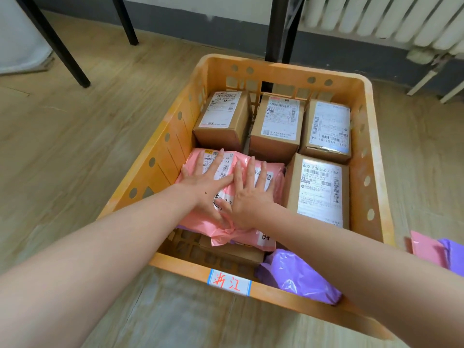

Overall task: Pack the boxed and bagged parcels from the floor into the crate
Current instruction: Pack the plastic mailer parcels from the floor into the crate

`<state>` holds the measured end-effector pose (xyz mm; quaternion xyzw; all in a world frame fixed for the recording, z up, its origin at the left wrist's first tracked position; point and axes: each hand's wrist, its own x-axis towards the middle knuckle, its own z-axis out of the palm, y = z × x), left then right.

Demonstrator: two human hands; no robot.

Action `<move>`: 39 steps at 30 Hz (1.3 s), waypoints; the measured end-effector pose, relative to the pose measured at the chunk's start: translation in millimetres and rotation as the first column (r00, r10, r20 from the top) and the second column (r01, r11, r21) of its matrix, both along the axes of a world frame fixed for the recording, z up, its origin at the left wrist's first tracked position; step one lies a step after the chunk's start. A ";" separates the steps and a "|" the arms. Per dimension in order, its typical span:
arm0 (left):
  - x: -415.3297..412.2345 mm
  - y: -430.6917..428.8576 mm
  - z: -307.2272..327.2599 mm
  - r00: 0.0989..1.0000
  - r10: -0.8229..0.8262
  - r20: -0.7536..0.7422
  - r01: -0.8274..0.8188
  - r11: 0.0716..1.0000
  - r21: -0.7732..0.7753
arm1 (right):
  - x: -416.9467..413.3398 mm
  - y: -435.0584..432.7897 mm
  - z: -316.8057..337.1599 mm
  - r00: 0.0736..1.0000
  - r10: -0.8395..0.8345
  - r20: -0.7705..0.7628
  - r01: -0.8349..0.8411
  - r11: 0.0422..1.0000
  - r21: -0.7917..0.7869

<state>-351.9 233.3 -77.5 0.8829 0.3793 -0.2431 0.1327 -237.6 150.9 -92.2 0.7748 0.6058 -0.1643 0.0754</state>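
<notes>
An orange plastic crate (281,71) stands on the wooden floor. Several labelled cardboard boxes fill its far and right side, among them one at the back left (221,121) and one at the right (319,192). A pink bagged parcel (273,172) lies in the near left part of the crate. My left hand (208,179) and my right hand (248,192) both press flat on it with straight, spread fingers. A purple bagged parcel (296,275) lies in the near right corner, partly under my right forearm. A brown box (233,252) shows under the pink bag.
A pink bag (424,247) and a purple bag (454,254) lie on the floor right of the crate. Black table legs (276,28) stand behind it and another (60,46) at the left. A white radiator (389,18) hangs on the back wall.
</notes>
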 end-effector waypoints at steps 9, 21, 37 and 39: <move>-0.3 -21.4 37.7 0.994 0.102 -0.045 -0.106 0.989 -0.102 | 14.5 -14.0 35.4 0.995 0.098 0.028 -0.098 0.995 0.013; 50.5 -69.4 105.7 0.850 -0.003 0.527 -0.150 0.957 0.248 | 73.4 -79.0 113.8 0.962 0.205 0.182 -0.258 0.902 0.346; 237.9 -175.4 115.7 0.562 -0.346 0.752 0.100 0.930 0.354 | 248.3 -216.4 102.7 0.988 -0.141 0.065 0.079 0.817 0.571; 262.3 -192.8 115.0 0.544 -0.326 0.773 0.097 0.939 0.329 | 268.1 -237.2 96.0 0.971 -0.235 0.042 0.175 0.819 0.546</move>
